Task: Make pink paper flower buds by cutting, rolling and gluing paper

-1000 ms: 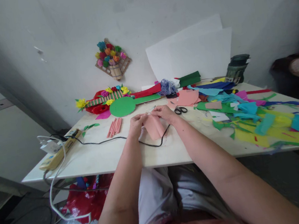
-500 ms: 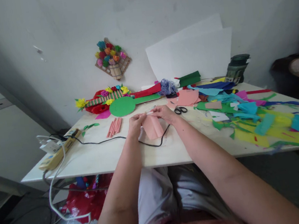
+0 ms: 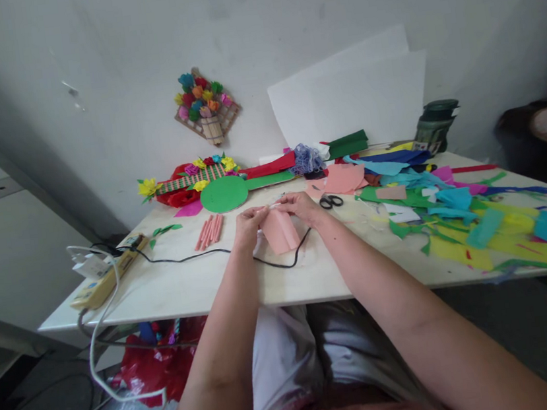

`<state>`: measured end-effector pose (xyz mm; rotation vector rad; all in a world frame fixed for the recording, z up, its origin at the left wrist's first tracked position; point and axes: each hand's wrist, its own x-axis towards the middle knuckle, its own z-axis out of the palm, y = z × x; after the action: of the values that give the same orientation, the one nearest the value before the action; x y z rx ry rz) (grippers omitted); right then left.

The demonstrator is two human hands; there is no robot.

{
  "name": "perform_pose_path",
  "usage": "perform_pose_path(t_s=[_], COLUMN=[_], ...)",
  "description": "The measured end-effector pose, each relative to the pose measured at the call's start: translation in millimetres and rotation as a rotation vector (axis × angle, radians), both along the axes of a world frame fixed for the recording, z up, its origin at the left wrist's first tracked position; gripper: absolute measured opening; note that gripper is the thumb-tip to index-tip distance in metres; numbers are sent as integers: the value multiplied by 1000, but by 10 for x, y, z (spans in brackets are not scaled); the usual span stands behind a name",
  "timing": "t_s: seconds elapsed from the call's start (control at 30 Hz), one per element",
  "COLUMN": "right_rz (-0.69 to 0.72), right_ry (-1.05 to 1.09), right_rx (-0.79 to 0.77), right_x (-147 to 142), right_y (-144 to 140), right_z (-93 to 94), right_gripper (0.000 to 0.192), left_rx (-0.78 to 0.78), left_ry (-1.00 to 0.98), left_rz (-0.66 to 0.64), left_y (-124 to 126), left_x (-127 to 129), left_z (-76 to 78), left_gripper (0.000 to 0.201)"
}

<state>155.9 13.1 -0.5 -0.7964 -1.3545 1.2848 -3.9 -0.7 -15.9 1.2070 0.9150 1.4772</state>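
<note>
Pink paper (image 3: 280, 231) hangs between the two hands, just above the near middle of the surface (image 3: 188, 285). It is partly curled, upper edge pinched, lower edge loose and pointing toward the person. Its pinched top edge runs left-right, from one hand to the other; the sheet falls away below that edge.

Left hand (image 3: 247, 225): grip closed on the left end of the paper's top edge, fingertips pressed together. Right hand (image 3: 302, 207): grip closed on the right end of the same edge; a thin pale sliver shows at the fingertips, too small to identify. Both hands sit equally close to the paper, each touching it; the paper lies inward and slightly below each grip.

Landmark = pink paper.
- Black cable (image 3: 220, 254) passes under it, running left to a power strip (image 3: 107, 277) at the left edge of the surface.
- Pink rolled sticks (image 3: 209, 231) lie left of it, near.
- Scissors (image 3: 330, 201) just right of the right hand.
- Green disc (image 3: 225, 194) behind it.
- Coloured paper scraps (image 3: 475, 220) spread well to the right.
- White sheets (image 3: 355, 98) lean on the wall behind it; paper-flower plaque (image 3: 205, 107) hangs on the wall, behind and left.
</note>
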Motion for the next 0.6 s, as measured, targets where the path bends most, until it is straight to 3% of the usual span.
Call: perform_pose_path(t_s=[0.6], right_rz=[31], right_ry=[44], right_rx=[-94], right_x=[15], right_y=[-14], right_z=[-11], right_gripper=[20], left_rx=[3], left_ry=[-3], left_rz=[-5], left_y=[-10], left_x=[7], left_z=[15], left_gripper=[33])
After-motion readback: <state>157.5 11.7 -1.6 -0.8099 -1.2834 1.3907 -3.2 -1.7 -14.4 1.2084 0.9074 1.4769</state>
